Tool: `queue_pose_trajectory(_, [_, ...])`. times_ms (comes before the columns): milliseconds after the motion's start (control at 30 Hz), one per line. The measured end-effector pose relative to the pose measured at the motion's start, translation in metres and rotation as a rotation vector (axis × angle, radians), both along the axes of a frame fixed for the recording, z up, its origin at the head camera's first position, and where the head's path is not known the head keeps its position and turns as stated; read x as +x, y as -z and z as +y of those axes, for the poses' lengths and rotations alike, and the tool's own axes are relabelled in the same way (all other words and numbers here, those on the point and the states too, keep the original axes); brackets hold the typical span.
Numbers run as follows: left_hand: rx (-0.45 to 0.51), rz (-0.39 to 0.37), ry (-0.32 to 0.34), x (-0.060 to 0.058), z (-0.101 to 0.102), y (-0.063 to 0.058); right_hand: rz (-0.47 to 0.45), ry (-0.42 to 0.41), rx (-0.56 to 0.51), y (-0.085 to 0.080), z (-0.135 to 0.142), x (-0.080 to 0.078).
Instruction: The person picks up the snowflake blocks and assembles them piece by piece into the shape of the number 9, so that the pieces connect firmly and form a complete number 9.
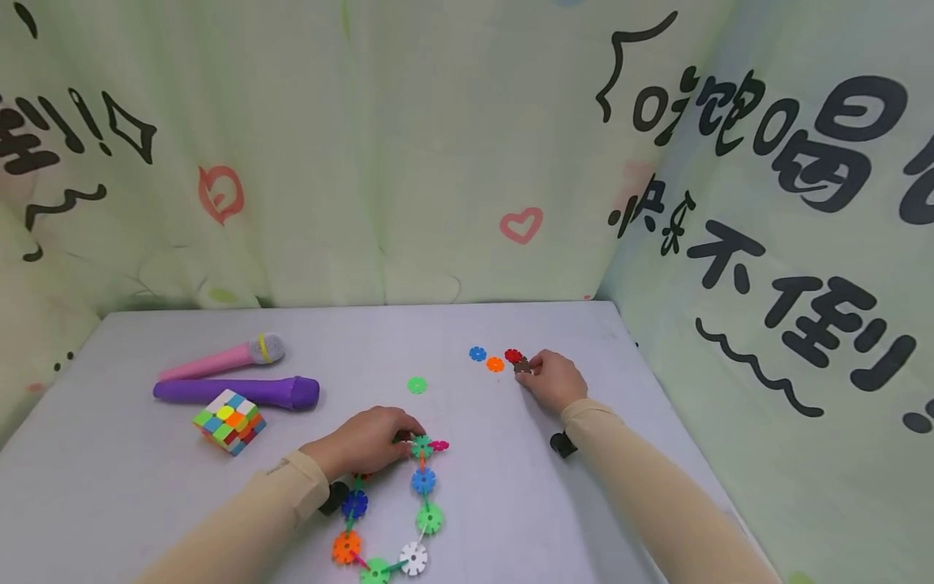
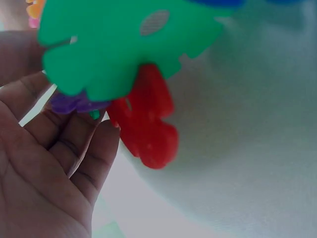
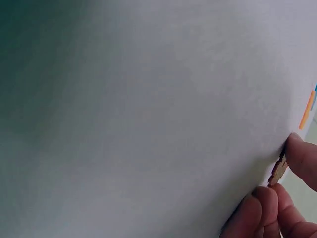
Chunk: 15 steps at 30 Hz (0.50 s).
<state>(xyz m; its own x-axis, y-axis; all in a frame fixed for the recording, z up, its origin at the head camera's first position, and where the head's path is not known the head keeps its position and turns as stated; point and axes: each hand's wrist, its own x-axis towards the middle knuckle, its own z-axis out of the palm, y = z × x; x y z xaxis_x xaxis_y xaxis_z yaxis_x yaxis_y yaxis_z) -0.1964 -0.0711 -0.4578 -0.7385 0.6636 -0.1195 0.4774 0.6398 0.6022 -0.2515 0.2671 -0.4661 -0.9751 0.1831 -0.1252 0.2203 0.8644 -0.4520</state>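
Observation:
My left hand (image 1: 370, 440) grips the upper end of a loop of linked plastic snowflake discs. A teal-green disc (image 2: 114, 54) sits at its fingertips, with a red disc (image 2: 148, 129) slotted into its edge and a purple disc (image 2: 74, 103) behind. From there the chain runs toward me through a blue disc (image 1: 423, 481), a white disc (image 1: 413, 559) and an orange disc (image 1: 346, 547). At the far side, my right hand (image 1: 558, 381) pinches a brown snowflake disc (image 1: 522, 367) between thumb and fingers, right beside a loose red disc (image 1: 513, 355).
Loose blue (image 1: 477, 354), orange (image 1: 495, 365) and light green discs (image 1: 417, 385) lie toward the back of the white table (image 1: 350, 332). On the left are a pink microphone (image 1: 219, 361), a purple microphone (image 1: 255, 392) and a puzzle cube (image 1: 229, 422). Printed curtains surround the table.

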Motion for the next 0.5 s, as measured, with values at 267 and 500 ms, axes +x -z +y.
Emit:
queue_pose_trajectory(267, [-0.005, -0.019, -0.013, 0.001, 0.007, -0.005, -0.012, 0.039, -0.225, -0.010, -0.003, 0.012])
queue_pose_trajectory(500, [-0.047, 0.077, 0.058, 0.001, 0.025, -0.008, -0.078, -0.156, -0.414, -0.017, -0.040, 0.060])
